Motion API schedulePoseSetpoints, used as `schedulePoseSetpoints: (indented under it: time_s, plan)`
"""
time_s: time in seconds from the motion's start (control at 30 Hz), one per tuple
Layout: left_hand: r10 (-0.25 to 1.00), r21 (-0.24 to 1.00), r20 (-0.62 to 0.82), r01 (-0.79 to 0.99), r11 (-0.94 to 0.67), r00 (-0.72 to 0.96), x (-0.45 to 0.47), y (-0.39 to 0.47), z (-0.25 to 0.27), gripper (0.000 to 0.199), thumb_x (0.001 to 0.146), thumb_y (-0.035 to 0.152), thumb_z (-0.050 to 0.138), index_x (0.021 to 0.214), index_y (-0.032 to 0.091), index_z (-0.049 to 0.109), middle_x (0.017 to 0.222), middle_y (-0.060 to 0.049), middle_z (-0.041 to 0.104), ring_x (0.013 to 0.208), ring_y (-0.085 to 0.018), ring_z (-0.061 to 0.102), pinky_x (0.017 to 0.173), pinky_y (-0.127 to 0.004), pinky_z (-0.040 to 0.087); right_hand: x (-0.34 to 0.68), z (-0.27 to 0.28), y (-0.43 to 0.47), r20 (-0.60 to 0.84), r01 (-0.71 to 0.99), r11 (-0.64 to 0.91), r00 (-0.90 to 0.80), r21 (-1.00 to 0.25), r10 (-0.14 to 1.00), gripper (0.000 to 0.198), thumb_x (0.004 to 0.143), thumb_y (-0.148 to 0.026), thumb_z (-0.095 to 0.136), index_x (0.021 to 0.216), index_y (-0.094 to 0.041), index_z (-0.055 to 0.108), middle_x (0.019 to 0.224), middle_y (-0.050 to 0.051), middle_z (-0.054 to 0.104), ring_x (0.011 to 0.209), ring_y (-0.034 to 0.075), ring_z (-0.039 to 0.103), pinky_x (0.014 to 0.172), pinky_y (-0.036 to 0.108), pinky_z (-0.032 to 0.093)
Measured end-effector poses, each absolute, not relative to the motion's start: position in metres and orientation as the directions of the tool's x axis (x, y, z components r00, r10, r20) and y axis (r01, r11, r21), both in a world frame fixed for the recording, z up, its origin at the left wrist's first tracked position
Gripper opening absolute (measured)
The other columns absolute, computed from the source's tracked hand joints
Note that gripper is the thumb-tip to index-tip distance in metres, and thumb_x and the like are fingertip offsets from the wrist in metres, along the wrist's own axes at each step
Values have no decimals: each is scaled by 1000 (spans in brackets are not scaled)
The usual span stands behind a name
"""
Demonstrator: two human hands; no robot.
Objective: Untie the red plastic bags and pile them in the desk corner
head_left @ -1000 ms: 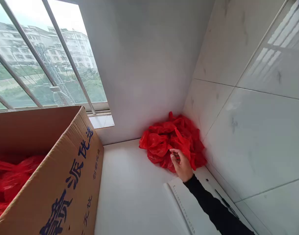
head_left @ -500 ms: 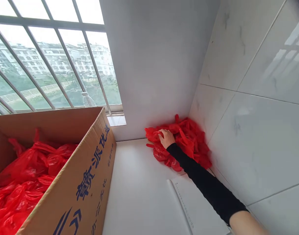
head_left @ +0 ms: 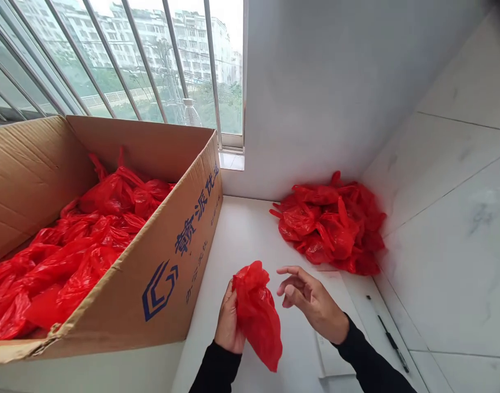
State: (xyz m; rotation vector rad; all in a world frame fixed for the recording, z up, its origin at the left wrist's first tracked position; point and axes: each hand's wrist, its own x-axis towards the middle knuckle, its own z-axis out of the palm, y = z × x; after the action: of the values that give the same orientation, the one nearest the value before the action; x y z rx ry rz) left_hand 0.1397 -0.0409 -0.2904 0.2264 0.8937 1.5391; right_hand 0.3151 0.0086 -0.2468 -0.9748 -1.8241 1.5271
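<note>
A crumpled red plastic bag (head_left: 259, 316) is in my left hand (head_left: 229, 322), above the white tabletop. My left fingers close on its left side and are partly hidden by it. Just right of the bag, my right hand (head_left: 313, 303) hovers with fingers apart and nothing in them. Beyond it, a pile of red plastic bags (head_left: 332, 224) lies in the corner against the wall. At the left stands a cardboard box (head_left: 172, 273), its flaps up, holding many more red bags (head_left: 86, 245).
A white notebook (head_left: 334, 355) lies partly under my right forearm, with a black pen (head_left: 393, 344) to its right along the tiled wall (head_left: 471, 218). Behind the box is a barred window with a clear plastic bottle (head_left: 190, 113) on its sill.
My right hand has come back from the pile in the corner and is now free. My left hand has come into view holding a red plastic bag. The view has swung left.
</note>
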Motion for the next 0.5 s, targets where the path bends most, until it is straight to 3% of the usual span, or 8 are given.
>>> schedulePoseSetpoints:
  time_s: [0.07, 0.17, 0.33, 0.4, 0.5]
  plan:
    - [905, 619, -382, -779, 100, -187, 142, -49, -293, 64, 85, 33, 70, 143, 30, 43, 122, -10, 67, 100, -26, 69, 88, -38, 54, 314, -255, 11, -10, 213, 115, -511, -970, 860, 51, 91, -47, 59, 136, -25, 47, 114, 8, 64, 93, 20, 63, 87, 37, 52]
    - [914, 636, -377, -760, 136, -152, 144, -56, -292, 67, 82, 27, 74, 142, 30, 43, 128, -9, 64, 101, -23, 69, 89, -33, 54, 303, -268, 15, 8, 199, 153, -585, -968, 811, 64, 84, -42, 70, 140, -25, 44, 121, 8, 63, 102, 21, 61, 92, 36, 50]
    - [917, 666, -367, -732, 144, -154, 139, -62, -290, 37, 83, 30, 73, 117, 20, 61, 115, -10, 71, 98, -23, 70, 86, -31, 54, 293, -282, 20, 28, 37, 53, -495, -998, 869, 27, 90, -41, 63, 105, -19, 62, 93, 4, 67, 83, 18, 61, 76, 29, 50]
    - [898, 661, -394, -739, 127, -198, 134, -64, -293, 35, 84, 30, 73, 116, 20, 62, 111, -8, 73, 95, -22, 70, 84, -30, 55, 295, -284, 22, 18, -2, 19, -458, -1000, 889, 25, 91, -42, 61, 102, -19, 61, 94, 4, 66, 83, 18, 61, 73, 28, 50]
    - [875, 647, -425, -754, 114, -233, 131, -65, -297, 45, 83, 36, 73, 123, 17, 61, 108, -10, 73, 94, -23, 71, 80, -30, 56, 297, -283, 21, 10, -5, 9, -550, -1000, 835, 28, 93, -41, 59, 112, -20, 58, 104, 7, 66, 89, 19, 62, 78, 30, 51]
